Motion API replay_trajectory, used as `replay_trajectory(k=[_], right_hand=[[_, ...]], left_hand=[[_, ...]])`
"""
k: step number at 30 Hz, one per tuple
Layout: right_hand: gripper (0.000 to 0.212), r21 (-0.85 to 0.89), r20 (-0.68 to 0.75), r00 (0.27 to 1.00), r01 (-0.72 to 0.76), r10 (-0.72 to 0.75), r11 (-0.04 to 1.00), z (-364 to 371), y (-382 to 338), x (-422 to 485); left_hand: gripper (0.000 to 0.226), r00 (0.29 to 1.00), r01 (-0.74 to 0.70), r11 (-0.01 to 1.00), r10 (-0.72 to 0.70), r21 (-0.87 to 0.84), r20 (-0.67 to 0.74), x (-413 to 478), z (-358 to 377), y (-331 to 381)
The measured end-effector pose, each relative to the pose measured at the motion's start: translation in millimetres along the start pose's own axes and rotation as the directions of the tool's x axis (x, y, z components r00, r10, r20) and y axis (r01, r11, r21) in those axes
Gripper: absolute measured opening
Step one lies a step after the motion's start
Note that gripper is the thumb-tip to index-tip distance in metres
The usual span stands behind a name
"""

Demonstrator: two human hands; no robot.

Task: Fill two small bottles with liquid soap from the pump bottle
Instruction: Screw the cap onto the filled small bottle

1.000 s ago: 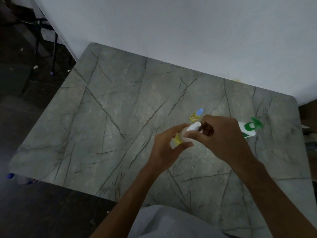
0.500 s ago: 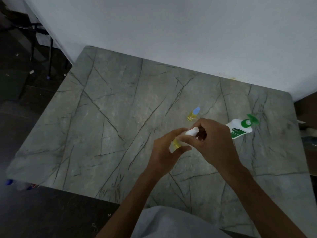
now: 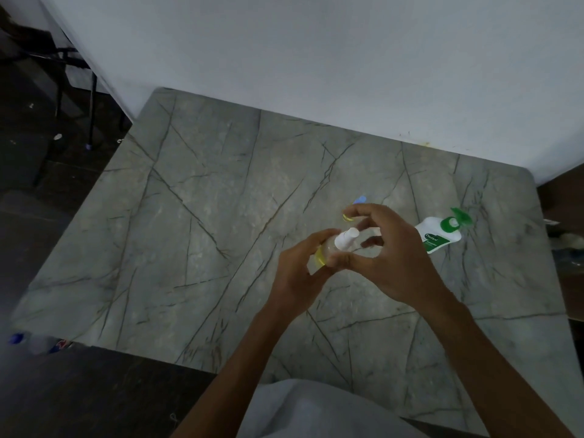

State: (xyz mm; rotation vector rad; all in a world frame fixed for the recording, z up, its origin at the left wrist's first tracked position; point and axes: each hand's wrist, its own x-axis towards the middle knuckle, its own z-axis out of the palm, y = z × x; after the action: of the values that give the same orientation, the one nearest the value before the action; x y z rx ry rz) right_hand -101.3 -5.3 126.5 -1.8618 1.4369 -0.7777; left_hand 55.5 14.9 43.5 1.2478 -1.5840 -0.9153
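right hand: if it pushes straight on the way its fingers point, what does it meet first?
Most likely the white cap of the small bottle in the left hand: the right hand curls its fingers closely around it. Whether they touch is unclear.

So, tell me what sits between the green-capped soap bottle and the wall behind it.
Nothing but bare table between the soap bottle and the wall, as the head view shows.

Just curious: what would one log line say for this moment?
left hand: holds small clear yellow-liquid bottle; right hand: arched over white cap, grip unclear; white-green pump bottle: on grey marbled table
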Motion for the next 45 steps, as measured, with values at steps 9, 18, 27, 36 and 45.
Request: replay_trajectory(k=[9,18,27,36,45], right_hand=[[0.041,-0.210,-0.093,0.995,0.002,-0.022,0.978,0,-3,4],[0.028,-0.132,0.101,0.986,0.148,-0.135,0.980,-7,0,6],[0.025,-0.311,-0.101,0.983,0.116,-0.154,0.943,14,8,0],[0.050,0.006,-0.203,0.977,-0.065,0.065,0.998,14,29,0],[0.028,0.040,-0.269,0.910,-0.317,0.315,0.948,13,71,-51]], left_hand=[[0.051,1.000,0.007,1.000,-0.007,0.013,0.002,-3,2,0],[0.053,1.000,0.012,1.000,-0.012,0.028,0.002,-3,1,-2],[0.051,0.999,-0.028,0.996,0.032,0.079,-0.040,0,1,-7],[0.048,0.990,0.052,0.993,-0.036,0.110,-0.139,33,8,-52],[0.042,0.960,0.239,0.970,-0.230,0.039,-0.159,89,30,-110]])
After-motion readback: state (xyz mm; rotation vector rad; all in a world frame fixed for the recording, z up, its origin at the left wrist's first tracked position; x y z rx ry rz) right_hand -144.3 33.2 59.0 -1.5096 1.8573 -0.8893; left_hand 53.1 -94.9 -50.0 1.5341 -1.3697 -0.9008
